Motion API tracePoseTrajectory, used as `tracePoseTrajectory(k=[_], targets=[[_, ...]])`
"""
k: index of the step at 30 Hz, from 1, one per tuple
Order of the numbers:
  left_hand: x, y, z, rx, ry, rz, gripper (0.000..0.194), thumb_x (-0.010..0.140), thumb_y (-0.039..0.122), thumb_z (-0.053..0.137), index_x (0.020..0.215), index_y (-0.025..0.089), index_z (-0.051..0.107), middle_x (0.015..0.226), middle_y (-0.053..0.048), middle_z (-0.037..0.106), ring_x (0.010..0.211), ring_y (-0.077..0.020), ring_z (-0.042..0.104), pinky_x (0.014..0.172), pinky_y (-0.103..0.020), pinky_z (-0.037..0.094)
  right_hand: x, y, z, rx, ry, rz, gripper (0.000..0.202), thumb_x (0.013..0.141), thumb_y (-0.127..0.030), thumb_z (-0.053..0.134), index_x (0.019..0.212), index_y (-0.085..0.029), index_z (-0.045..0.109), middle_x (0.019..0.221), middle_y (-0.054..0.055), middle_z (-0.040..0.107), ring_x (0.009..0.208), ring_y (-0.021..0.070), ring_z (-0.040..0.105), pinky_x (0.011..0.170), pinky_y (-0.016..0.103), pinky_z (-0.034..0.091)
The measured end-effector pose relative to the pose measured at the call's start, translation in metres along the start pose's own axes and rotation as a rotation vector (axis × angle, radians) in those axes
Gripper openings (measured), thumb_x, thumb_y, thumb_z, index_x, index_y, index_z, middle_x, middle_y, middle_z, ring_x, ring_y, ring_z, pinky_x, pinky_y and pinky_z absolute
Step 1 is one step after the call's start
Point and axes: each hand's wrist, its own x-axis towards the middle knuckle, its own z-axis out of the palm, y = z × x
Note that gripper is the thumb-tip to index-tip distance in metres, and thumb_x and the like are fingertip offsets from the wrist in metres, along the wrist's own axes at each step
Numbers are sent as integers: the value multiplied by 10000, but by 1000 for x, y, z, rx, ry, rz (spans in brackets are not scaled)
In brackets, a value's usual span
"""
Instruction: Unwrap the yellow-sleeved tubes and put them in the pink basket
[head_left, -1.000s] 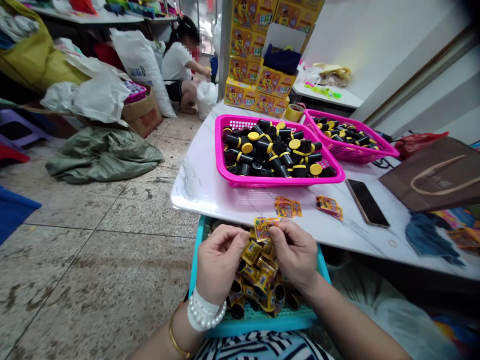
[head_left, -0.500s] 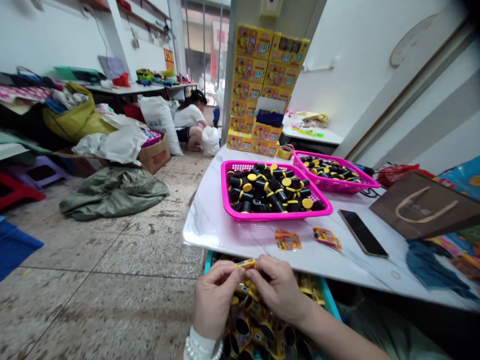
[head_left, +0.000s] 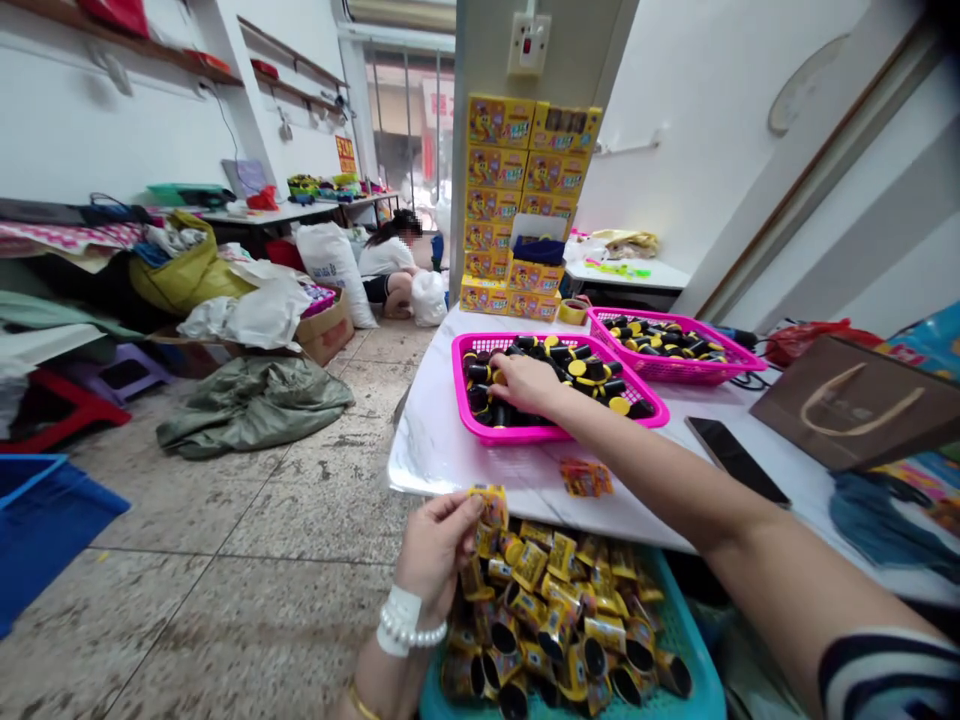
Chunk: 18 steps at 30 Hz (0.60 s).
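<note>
My left hand [head_left: 439,540] is closed, pinching a small yellow printed sleeve [head_left: 491,503] between thumb and fingers, just below the table's front edge. My right hand [head_left: 525,382] reaches across the table into the nearer pink basket [head_left: 495,434]. Its thumb and fingers are apart among black tubes with yellow caps [head_left: 577,368], and no tube is lifted clear. Under my left hand stands a teal basket [head_left: 694,650], filled with black tubes wrapped in yellow printed sleeves [head_left: 555,630]. A small pile of orange-yellow sleeves [head_left: 586,478] lies on the table, under my right forearm.
A second pink basket [head_left: 694,375] of capped tubes stands behind. To the right are a phone [head_left: 735,460] and a brown paper bag [head_left: 855,400]. Yellow boxes [head_left: 499,170] are stacked against the pillar. A person [head_left: 390,262] crouches on the floor beyond a green cloth [head_left: 255,400].
My right hand has left the sleeve that both hands were holding and moved forward into the nearer pink basket. My left hand keeps the sleeve. More of the teal basket shows.
</note>
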Motion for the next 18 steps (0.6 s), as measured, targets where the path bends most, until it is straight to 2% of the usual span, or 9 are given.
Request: tracePoseTrajectory(k=[2,5,6,8,10,13,15,18], targets=[[3,5,0,-25,8,16,456,543,457,916,716,109,677,405,66,484,353,-15,325,344,-124,154,2,0,3,-1,0,19,343,838,-354,692,1125,-170,660,1022,147,740,927,286,685,760,337,482],[8,7,0,-86,28,29,446,547,435,912,709,138,622,406,71,502,336,-21,337,330,-125,135,-17,4,-6,25,80,72,313,900,-319,578,1163,-162,645,1015,141,735,951,288,676,818,380,482],[10,7,-1,-104,36,27,445,546,424,913,711,145,609,403,78,494,334,-23,342,328,-124,135,-29,5,-11,83,132,85,311,901,-310,567,1163,-162,645,981,122,734,917,267,677,820,379,487],[13,4,0,-133,50,12,440,546,400,915,725,150,600,412,88,487,336,-23,350,327,-120,137,-61,6,-21,377,216,87,285,866,-299,607,1113,-168,666,830,57,720,745,199,663,748,342,513],[16,1,1,-157,37,-19,425,562,376,911,735,149,596,430,91,488,340,-16,340,328,-117,135,-98,2,-25,822,124,79,262,847,-320,642,1071,-190,682,727,3,690,577,143,611,603,299,524],[18,-5,7,-209,-61,-100,388,608,339,893,723,143,579,450,89,477,356,-5,322,335,-110,135,-148,-9,-18,1268,-49,120,284,808,-306,724,1074,-210,698,784,2,712,582,133,640,575,296,560],[17,-8,12,-263,-140,-160,375,624,315,886,730,142,571,476,91,472,364,2,311,337,-107,134,-168,-15,-10,1366,-73,179,299,790,-281,759,1077,-216,708,813,5,724,619,133,661,615,306,586],[17,-11,18,-327,-189,-208,389,608,289,899,754,140,570,537,86,500,374,10,309,334,-104,135,-179,-16,-3,1359,-11,263,281,777,-266,777,1046,-211,721,813,6,724,649,127,661,643,300,595]])
